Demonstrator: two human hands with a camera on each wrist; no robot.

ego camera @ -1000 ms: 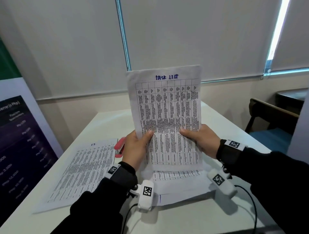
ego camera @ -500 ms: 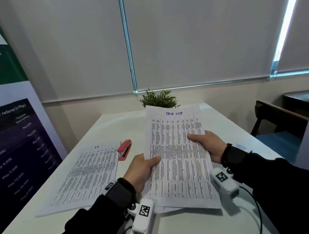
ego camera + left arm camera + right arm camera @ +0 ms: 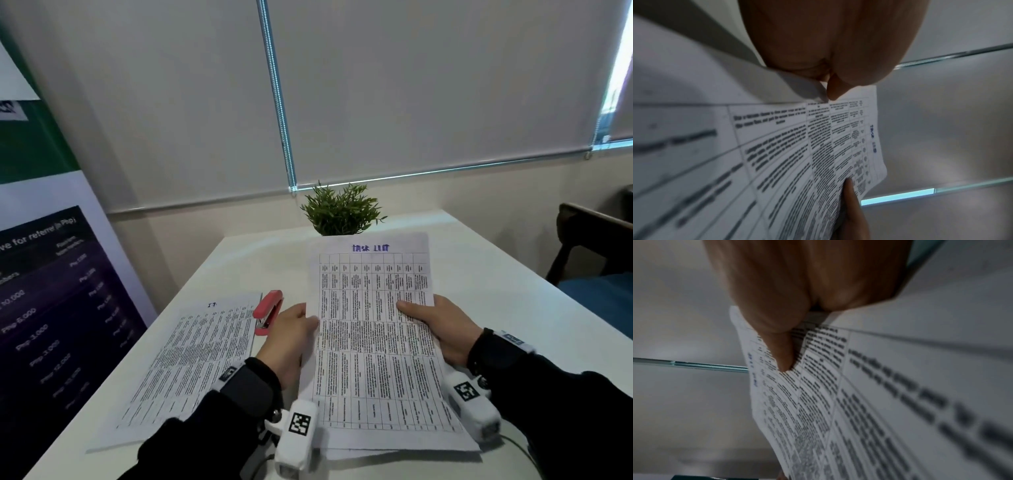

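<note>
A printed sheet headed "TASK LIST" (image 3: pixel 371 329) lies tilted low over the white table (image 3: pixel 479 274), held at both sides. My left hand (image 3: pixel 291 337) pinches its left edge with the thumb on top. My right hand (image 3: pixel 442 325) grips the right edge, thumb across the print. In the left wrist view the thumb (image 3: pixel 833 91) presses the sheet (image 3: pixel 818 154) from above. In the right wrist view the thumb (image 3: pixel 783 353) lies on the sheet (image 3: pixel 818 402). More paper shows under the sheet's near edge (image 3: pixel 394 454).
A second printed sheet (image 3: pixel 185 359) lies flat at the left. A red stapler (image 3: pixel 269 311) sits between it and my left hand. A small green plant (image 3: pixel 340 210) stands behind the held sheet. A banner (image 3: pixel 51 291) stands left; a chair (image 3: pixel 596 253) is at right.
Both hands have lowered the sheet from upright in front of me to nearly flat over the table. The plant behind it has come into view.
</note>
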